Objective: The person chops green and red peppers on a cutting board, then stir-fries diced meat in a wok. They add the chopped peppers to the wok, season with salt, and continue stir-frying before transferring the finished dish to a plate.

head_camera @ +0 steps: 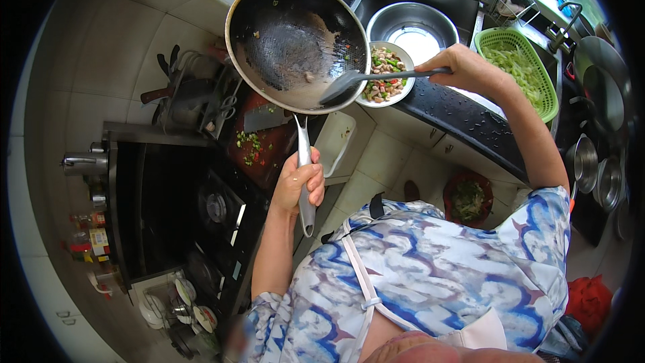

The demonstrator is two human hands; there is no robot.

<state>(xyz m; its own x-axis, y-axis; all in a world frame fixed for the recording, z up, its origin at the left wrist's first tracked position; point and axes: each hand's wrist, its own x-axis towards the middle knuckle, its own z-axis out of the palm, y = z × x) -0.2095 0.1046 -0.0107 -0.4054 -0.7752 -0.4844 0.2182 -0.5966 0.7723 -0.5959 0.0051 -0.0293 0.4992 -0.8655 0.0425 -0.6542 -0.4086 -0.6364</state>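
Note:
My left hand [301,180] is closed around the metal handle of a wok [287,35], which is lifted and tipped towards a plate. Residue and a few food bits cling to the dark inside of the wok. In my right hand [461,68] is the handle of a grey spatula [347,83], its blade against the wok's lower right wall. Beside the wok's right rim, a white plate [407,85] holds diced meat with green and red pepper pieces. Part of the plate is hidden under the spatula and the wok.
A steel basin [370,30] stands by the plate, near the sink. Right of it is a green basket [553,103] of sliced vegetables. At left, a cleaver [262,118] lies on a cutting board [272,166] with chopped peppers, near a gas burner [215,207] and a white tray [330,146].

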